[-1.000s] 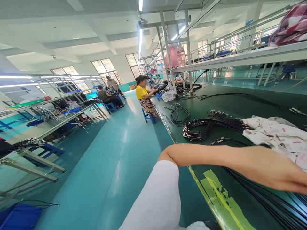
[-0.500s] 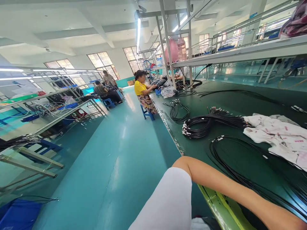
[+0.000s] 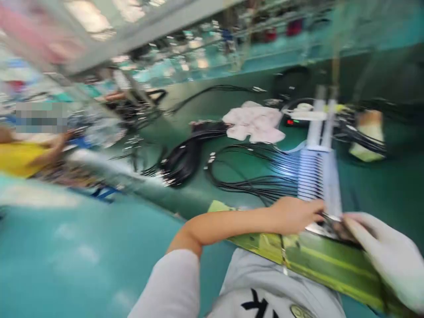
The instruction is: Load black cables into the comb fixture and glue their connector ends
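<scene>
In the head view my bare left hand [image 3: 296, 215] reaches across the near edge of the green table, its fingers pinched at the near end of a white slotted holder [image 3: 311, 176]. My right hand [image 3: 380, 247], in a white glove, meets it from the right with fingers curled. A small, dark, shiny item sits between the two hands, too blurred to name. Black cables [image 3: 245, 187] run from the left into the holder's slots, side by side. A bluish light shines on them beside the holder.
A bundle of black cables [image 3: 183, 161] and a crumpled white cloth [image 3: 253, 122] lie on the table [image 3: 361, 190]. Behind the holder stands a small device with a red display [image 3: 291, 122]. Yellow-green edging [image 3: 318, 256] lines the near side. A co-worker in yellow [image 3: 20, 157] sits far left.
The view has swung right and down to the table before me. Both hands and the slotted holder now show; the aisle and far tables have slid left or out of sight.
</scene>
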A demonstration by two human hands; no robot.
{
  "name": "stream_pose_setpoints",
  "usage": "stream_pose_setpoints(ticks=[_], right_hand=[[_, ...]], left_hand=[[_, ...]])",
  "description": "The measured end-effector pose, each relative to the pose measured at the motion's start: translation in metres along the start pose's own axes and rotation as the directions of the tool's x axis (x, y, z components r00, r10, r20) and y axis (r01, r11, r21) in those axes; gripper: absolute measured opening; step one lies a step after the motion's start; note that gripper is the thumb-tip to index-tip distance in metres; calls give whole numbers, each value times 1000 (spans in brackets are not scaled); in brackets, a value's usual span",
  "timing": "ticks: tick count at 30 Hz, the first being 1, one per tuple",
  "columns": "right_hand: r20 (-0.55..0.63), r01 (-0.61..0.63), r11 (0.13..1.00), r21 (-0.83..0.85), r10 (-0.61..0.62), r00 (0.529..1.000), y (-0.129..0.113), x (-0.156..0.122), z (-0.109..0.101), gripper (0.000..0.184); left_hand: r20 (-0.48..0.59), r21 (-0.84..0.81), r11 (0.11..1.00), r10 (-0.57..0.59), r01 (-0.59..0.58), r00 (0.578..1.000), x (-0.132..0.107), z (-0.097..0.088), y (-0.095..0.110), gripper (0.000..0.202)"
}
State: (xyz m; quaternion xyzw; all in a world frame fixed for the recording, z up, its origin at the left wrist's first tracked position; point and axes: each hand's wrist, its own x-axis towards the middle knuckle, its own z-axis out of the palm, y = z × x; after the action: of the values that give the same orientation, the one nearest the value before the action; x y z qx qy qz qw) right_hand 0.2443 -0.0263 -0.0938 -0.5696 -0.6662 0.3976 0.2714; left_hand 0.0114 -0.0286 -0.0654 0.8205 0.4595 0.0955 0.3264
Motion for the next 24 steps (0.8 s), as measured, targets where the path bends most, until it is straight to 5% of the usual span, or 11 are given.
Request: stream_pose_setpoints(ticks=[2, 9, 16, 19, 21, 24], right_hand=[[117, -124, 992, 0, 124, 985, 10, -9, -4, 32], [169, -72, 992, 102, 54, 984, 13, 6, -2, 37], [123, -56, 995, 78, 46, 991, 24, 12, -17, 33], [174, 32, 998, 59, -42, 984, 18, 22, -17, 34], [231, 93, 992, 83, -110, 967, 13, 31, -14, 36], [205, 177, 981, 79, -190, 960, 17, 44, -11, 27]], left_hand=[[-16, -1, 999, 43, -43, 999, 7, 3, -7, 35], [-48, 111, 984, 148, -142, 988, 28, 25, -10, 38], [-282, 400, 916, 134, -11, 950, -25, -10, -65, 21], [-340, 488, 872, 141, 47, 930, -37, -13, -71, 28], [-331, 418, 908, 190, -38, 924, -28, -4, -64, 39], [-315, 165, 965, 246, -202, 917, -4, 14, -53, 25]])
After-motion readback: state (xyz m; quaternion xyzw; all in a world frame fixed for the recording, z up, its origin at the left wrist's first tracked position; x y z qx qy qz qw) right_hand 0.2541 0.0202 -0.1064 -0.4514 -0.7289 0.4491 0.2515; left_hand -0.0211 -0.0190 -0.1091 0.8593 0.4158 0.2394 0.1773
